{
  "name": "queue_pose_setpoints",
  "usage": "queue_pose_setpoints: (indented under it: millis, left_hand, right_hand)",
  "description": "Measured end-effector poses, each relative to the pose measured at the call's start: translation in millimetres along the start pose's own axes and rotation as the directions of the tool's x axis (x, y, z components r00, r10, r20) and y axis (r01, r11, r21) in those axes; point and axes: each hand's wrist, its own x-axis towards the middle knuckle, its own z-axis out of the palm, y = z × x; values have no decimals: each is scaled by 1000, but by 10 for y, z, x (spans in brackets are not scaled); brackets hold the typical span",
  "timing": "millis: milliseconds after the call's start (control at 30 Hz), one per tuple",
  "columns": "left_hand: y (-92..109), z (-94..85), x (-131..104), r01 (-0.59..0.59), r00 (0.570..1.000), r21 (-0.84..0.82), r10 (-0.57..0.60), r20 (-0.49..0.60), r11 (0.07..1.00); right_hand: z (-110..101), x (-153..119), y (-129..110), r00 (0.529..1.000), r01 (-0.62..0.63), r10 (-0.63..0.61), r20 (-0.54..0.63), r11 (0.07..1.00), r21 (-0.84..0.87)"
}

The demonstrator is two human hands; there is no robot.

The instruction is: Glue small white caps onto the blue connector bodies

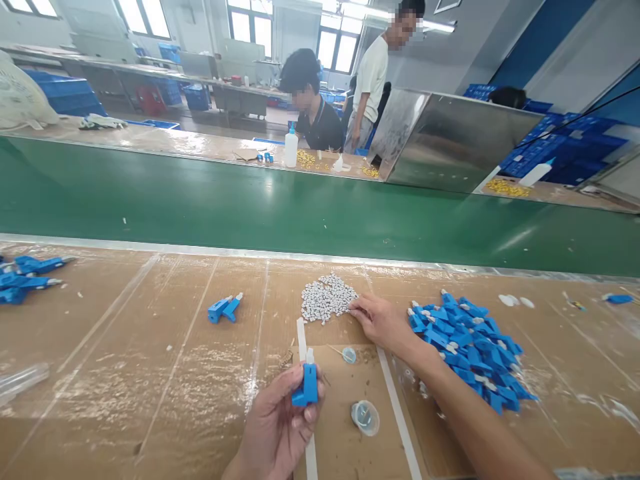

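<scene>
Upright in the closed fingers of my left hand is an L-shaped blue plastic part with a white tip. My right hand reaches to the right edge of a heap of small grey-white pieces; its fingertips are pinched together, and what is between them is hidden. Below the heap stand a small clear cup and a smaller cap-like dish with a thin stick. To the right of my right forearm lies a large pile of blue parts with white tips.
Two blue parts lie left of the heap, and more at the far left. A green conveyor belt runs beyond the table. Across it are a white bottle, yellow pieces, a metal panel and people.
</scene>
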Motion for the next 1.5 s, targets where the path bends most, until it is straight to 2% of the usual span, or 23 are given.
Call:
queue_pose_setpoints:
  millis: [200,433,567,700,767,833,867,933,1000,1067,1200,1500]
  left_hand:
    - [110,234,24,-38,997,11,37,69,999]
    - [182,489,-21,-64,984,67,52,170,996]
    - [196,514,-61,-82,980,95,63,190,992]
    - [227,449,-105,-108,981,85,93,170,990]
    - [232,417,-110,-106,984,81,93,152,991]
    - [215,408,-102,-97,987,83,85,135,992]
    - [198,413,-95,-95,988,86,84,129,992]
    - [152,434,-80,-94,989,105,81,124,990]
    - [103,459,-71,-96,989,123,81,122,988]
    - [60,475,-72,-90,989,138,73,126,986]
    - [-2,481,-93,-45,992,176,23,125,983]
    - [-180,502,-93,-45,994,232,21,108,972]
  right_hand:
    - [48,22,41,999,-27,28,34,999,-40]
    - [75,56,-35,996,-61,63,57,997,-40]
    - [48,76,-85,994,-103,101,42,994,40]
    - [-123,29,-144,987,-161,157,36,955,248]
    - [-249,-40,-218,983,-182,175,53,910,373]
    - [-367,-131,-333,977,-205,200,69,817,539]
    - [-416,-179,-403,971,-222,225,80,730,646]
    - [-491,-271,-550,951,-252,283,124,478,841]
    - [-538,-349,-686,932,-254,318,172,237,938]
    - [-568,-418,-790,924,-234,338,176,138,962]
    - [-601,-551,-903,910,-213,377,174,63,975]
    - [-614,-758,-1011,916,-165,376,137,44,985]
